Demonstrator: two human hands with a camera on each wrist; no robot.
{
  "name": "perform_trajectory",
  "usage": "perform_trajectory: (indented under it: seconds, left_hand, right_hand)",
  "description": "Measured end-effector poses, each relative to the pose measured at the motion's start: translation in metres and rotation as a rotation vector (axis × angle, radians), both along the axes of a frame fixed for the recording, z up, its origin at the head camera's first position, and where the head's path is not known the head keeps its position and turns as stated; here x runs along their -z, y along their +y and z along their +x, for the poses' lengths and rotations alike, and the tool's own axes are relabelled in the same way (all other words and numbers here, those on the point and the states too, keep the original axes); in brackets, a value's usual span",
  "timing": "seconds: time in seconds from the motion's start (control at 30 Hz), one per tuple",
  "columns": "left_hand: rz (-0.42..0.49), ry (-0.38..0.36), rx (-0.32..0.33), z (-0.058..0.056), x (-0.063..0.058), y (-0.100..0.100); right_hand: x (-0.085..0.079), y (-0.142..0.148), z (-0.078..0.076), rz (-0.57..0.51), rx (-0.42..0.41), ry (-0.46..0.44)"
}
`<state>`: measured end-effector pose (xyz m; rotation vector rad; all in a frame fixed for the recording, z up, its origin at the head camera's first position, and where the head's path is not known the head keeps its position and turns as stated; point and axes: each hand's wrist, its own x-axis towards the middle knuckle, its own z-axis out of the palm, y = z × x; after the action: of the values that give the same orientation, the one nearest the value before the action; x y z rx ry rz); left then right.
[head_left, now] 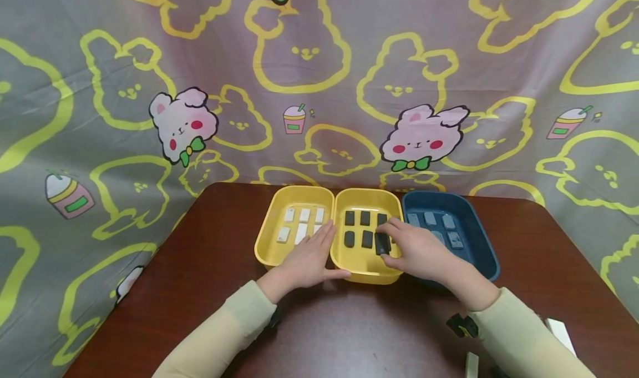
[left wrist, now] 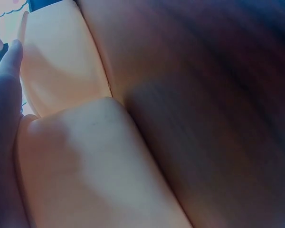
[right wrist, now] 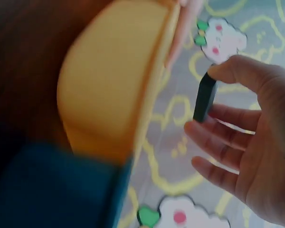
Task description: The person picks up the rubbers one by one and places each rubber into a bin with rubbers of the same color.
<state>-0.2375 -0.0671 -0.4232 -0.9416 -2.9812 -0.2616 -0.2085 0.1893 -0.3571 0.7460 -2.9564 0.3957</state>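
Note:
My right hand (head_left: 423, 253) pinches a small black rectangular block (head_left: 382, 245) between thumb and fingers, above the middle yellow bin (head_left: 364, 278). In the right wrist view the same block (right wrist: 205, 99) stands on edge in the pinch, with the lower fingers spread. Several more black blocks (head_left: 350, 238) lie in rows in that bin. My left hand (head_left: 307, 258), fingers extended, rests at the adjoining rims of the middle bin and the left yellow bin (head_left: 264, 250). White blocks (head_left: 283, 235) lie in the left bin, some partly hidden behind my left fingers.
A blue bin (head_left: 481, 245) with several grey-blue blocks (head_left: 448, 221) stands at the right of the row. On the brown table (head_left: 199, 289), a white block (head_left: 560, 333) and a pale block (head_left: 471, 365) lie near my right sleeve. A patterned curtain (head_left: 319, 89) hangs behind.

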Motion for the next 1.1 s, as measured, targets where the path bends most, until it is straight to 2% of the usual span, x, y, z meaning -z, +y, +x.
perform_trajectory:
  seconds: [0.13,0.27,0.53,0.77,0.97,1.1]
  left_hand:
    - [0.001,0.003,0.001,0.001,0.000,0.000]
    - [0.001,0.000,-0.003,0.001,0.000,0.000]
    - [-0.001,0.001,0.006,0.001,0.000,0.000]
    - [-0.012,0.029,0.005,0.000,0.001,-0.001]
    - [0.004,0.022,0.009,0.000,0.001,0.000]
    - [0.010,0.020,0.007,0.000,0.001,0.000]
  right_hand:
    - [0.011,-0.026,-0.003,0.029,-0.027,0.052]
    - [0.021,-0.046,-0.007,0.012,-0.046,0.080]
    - [0.043,-0.068,-0.015,-0.019,-0.066,0.120]
    - [0.050,-0.075,-0.029,-0.098,-0.014,-0.043]
    - [0.052,-0.077,-0.037,-0.033,0.033,-0.181]
    - [0.052,-0.078,-0.039,0.017,0.043,-0.232]
